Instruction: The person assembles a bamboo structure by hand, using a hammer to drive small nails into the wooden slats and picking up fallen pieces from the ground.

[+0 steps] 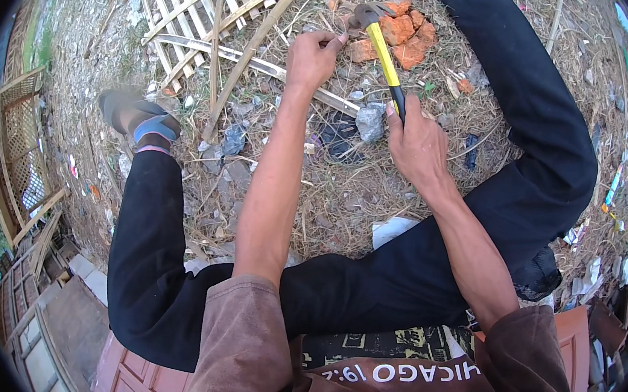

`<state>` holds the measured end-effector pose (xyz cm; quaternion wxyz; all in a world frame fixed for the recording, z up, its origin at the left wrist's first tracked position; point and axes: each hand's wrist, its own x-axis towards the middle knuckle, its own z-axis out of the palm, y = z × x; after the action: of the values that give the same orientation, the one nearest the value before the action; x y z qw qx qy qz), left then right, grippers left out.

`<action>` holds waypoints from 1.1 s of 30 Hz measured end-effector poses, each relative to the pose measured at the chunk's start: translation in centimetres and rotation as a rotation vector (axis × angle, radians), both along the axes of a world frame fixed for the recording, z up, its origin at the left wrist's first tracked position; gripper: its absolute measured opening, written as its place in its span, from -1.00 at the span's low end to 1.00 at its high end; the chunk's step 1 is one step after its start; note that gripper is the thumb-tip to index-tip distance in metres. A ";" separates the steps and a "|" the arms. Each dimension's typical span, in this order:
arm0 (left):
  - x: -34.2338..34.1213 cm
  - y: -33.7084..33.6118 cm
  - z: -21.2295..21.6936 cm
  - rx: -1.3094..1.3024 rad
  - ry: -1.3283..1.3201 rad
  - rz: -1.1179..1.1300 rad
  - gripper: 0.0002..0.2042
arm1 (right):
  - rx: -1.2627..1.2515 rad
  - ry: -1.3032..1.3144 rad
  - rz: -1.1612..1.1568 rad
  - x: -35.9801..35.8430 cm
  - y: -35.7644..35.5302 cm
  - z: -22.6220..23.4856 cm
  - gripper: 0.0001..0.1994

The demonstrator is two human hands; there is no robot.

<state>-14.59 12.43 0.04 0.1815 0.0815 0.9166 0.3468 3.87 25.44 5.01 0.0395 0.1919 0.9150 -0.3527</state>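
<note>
Yellow-handled, the hammer [383,53] is gripped by the right hand [416,141], fingers wrapped round the black lower end of the shaft, its metal head up at 12 o'clock, touching the red brick pieces [404,32]. The left hand [312,56], at 11 o'clock from the right, pinches its fingertips shut over something too small to tell, on a bamboo slat [263,63] of the lattice [190,11]. The person's black-trousered legs hem the dry-grass ground at 9 and 3 o'clock; open room lies between them, with a grey stone [370,122] just beside the right hand.
</note>
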 end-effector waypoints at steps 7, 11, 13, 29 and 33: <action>0.2 -0.2 0.6 0.013 -0.025 0.024 -0.66 | -0.106 0.203 -0.100 -1.0 0.3 3.4 -0.81; 0.3 0.1 0.4 0.038 -0.014 0.040 -0.67 | -0.108 0.132 -0.116 -0.3 0.8 2.3 -0.82; 0.2 0.4 0.6 0.037 -0.033 0.043 -0.66 | -0.127 0.081 -0.132 0.1 1.1 1.5 -0.82; 1.2 1.4 0.5 0.011 0.012 0.141 -0.66 | -0.096 -0.008 -0.022 0.2 0.0 0.4 -0.81; 1.2 1.5 0.4 0.055 -0.019 0.172 -0.69 | -0.096 -0.025 -0.036 -0.4 0.0 0.9 -0.80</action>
<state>-13.37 13.89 0.40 0.1575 0.0039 0.9084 0.3872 3.49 25.40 5.89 0.0537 0.2108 0.8928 -0.3944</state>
